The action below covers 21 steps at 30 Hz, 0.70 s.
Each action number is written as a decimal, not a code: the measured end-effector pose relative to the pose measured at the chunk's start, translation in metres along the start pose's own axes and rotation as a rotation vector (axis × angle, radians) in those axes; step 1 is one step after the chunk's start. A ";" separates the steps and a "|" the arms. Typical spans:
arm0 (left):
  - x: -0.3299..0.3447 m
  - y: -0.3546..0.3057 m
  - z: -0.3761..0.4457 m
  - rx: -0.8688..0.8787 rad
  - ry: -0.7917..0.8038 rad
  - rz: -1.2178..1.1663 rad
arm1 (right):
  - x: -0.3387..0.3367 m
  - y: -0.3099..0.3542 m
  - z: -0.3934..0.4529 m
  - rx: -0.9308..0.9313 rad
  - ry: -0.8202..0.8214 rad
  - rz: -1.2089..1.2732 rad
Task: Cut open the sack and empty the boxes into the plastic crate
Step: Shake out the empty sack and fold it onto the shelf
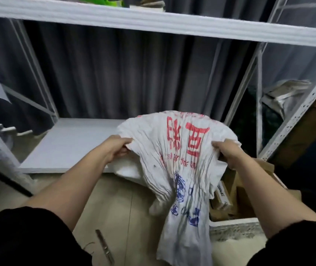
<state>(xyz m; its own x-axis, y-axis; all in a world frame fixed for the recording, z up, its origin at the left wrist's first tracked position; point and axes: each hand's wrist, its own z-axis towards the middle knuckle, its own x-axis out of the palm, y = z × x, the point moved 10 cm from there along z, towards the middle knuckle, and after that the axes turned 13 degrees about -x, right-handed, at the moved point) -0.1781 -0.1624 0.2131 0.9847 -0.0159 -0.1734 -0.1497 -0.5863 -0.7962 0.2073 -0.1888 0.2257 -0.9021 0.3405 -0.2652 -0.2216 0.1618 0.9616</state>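
Observation:
A white woven sack (180, 162) with red and blue print hangs limp and crumpled in the air, upside down. My left hand (117, 148) grips its upper left corner and my right hand (227, 150) grips its upper right corner. Its open lower end dangles beside the white plastic crate (233, 227) at the lower right. Several brown cardboard boxes (230, 196) lie in the crate, partly hidden behind the sack.
A knife (105, 246) lies on the tiled floor at the bottom centre. A low white shelf board (67, 144) sits ahead, under a white rack beam (153, 20), with dark curtains behind. A perforated rack post (297, 116) stands at the right.

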 end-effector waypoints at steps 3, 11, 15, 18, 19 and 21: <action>-0.062 -0.023 0.006 0.200 -0.271 -0.228 | -0.041 0.017 0.002 -0.098 -0.192 0.014; -0.150 -0.062 -0.036 0.427 -0.742 -0.012 | -0.097 0.061 -0.002 -0.352 -0.426 -0.250; -0.164 -0.072 -0.050 0.407 -0.723 0.108 | -0.104 0.059 -0.006 -0.312 -0.428 -0.342; -0.122 -0.041 -0.021 0.160 -0.091 -0.440 | -0.084 0.031 -0.008 -0.129 -0.490 0.023; -0.102 -0.037 -0.019 0.155 0.074 -0.556 | -0.068 0.023 -0.013 -0.034 -0.499 0.199; -0.067 -0.030 -0.016 0.218 0.239 -0.505 | -0.029 0.020 -0.015 0.064 -0.415 0.540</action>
<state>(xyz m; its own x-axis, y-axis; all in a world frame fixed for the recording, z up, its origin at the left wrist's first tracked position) -0.2380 -0.1569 0.2579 0.9278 0.0249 0.3723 0.3520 -0.3895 -0.8511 0.2237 -0.2095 0.2540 -0.6605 0.7137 0.2333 0.2539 -0.0802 0.9639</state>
